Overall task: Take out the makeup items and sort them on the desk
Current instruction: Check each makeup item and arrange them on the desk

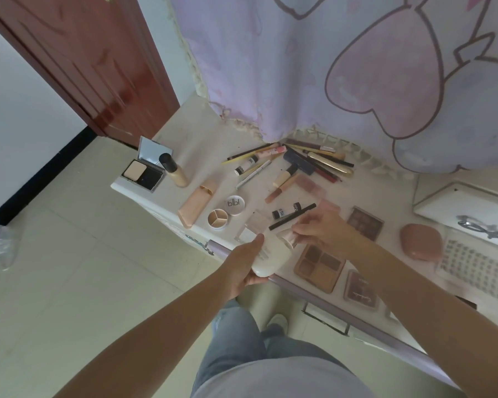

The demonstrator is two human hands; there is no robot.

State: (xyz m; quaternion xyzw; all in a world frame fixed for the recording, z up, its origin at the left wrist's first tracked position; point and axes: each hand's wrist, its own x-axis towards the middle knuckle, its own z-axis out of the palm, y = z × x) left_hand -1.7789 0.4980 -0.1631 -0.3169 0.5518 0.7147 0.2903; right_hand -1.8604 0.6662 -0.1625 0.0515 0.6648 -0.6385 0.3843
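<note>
My left hand grips a white bottle from below, over the desk's front edge. My right hand pinches the bottle's pinkish cap. On the white desk lie an open powder compact, a foundation bottle, a peach tube, a round three-part pot with its lid, and a heap of pencils and lip items. Eyeshadow palettes lie to the right of the bottle.
A pink oval case, a keyboard and a white device sit at the right. A lilac cartoon curtain hangs over the desk's back. A brown door stands at the left, above tiled floor.
</note>
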